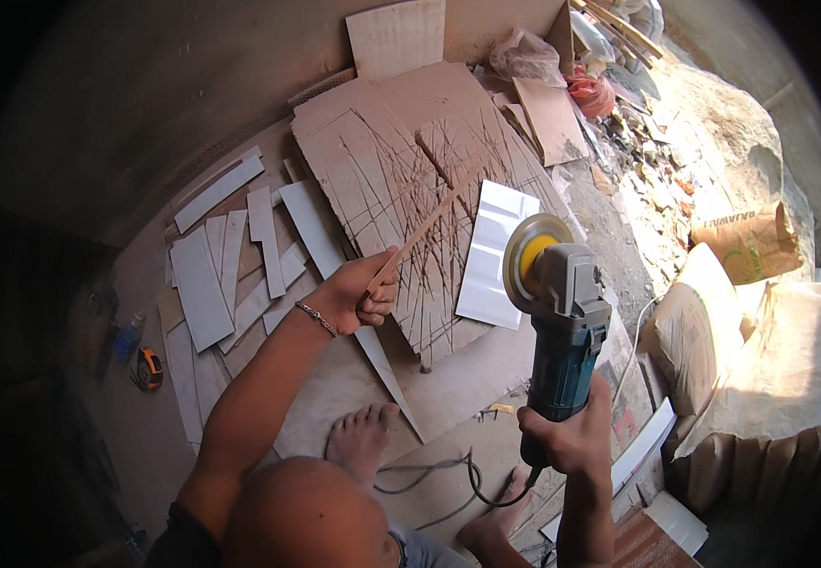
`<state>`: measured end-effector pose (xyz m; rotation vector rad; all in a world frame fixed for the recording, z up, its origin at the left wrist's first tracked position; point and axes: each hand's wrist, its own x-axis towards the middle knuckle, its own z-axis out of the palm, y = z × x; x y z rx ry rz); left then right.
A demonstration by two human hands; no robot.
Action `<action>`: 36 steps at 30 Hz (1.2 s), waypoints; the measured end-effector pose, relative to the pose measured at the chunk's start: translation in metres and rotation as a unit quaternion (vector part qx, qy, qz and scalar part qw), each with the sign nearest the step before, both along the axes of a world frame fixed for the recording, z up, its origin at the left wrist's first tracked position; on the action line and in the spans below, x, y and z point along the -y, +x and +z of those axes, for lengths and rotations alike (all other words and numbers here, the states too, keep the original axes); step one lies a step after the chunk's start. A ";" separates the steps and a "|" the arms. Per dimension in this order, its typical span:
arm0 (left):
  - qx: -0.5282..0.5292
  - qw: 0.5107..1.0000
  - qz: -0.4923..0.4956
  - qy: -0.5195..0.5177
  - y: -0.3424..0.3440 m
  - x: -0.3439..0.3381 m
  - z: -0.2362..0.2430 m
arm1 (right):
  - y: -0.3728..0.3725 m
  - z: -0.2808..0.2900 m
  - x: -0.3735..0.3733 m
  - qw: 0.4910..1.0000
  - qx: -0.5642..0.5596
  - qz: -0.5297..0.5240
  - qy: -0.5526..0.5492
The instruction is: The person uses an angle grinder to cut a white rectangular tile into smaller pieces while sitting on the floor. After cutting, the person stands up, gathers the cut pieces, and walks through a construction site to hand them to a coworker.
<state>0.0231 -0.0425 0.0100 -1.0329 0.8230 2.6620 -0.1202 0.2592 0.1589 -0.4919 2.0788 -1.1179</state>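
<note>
My left hand [356, 292] is closed around the lower end of a long, thin brown strip [431, 220]. The strip slants up and to the right, over a scored board [344, 156] covered in dark cut lines. In my right hand [576, 431] is a teal and grey angle grinder [560, 364], gripped by its body and held upright. Its round yellow disc [530, 257] is at the top, apart from the strip. Whether the disc spins cannot be told. A glossy white tile [488, 270] lies on the board's right side, left of the disc.
White offcuts [202, 289] lie piled at left, near an orange and black tape measure [148, 367]. The grinder's cord [475, 478] loops between my bare feet [361, 440]. Rubble [652, 170] and full sacks [699, 317] stand at right. A pale panel [396, 40] leans on the back wall.
</note>
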 end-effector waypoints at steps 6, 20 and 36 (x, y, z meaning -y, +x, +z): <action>-0.063 0.988 -0.056 0.126 0.002 -0.019 -0.036 | 0.015 0.012 0.007 0.997 -0.018 0.073 0.000; -0.092 0.987 -0.024 0.131 0.012 -0.021 -0.053 | 0.035 -0.001 0.043 0.977 -0.082 0.182 0.075; -0.136 0.975 -0.030 0.175 0.015 -0.017 -0.076 | 0.042 -0.009 0.063 0.971 -0.092 0.208 0.073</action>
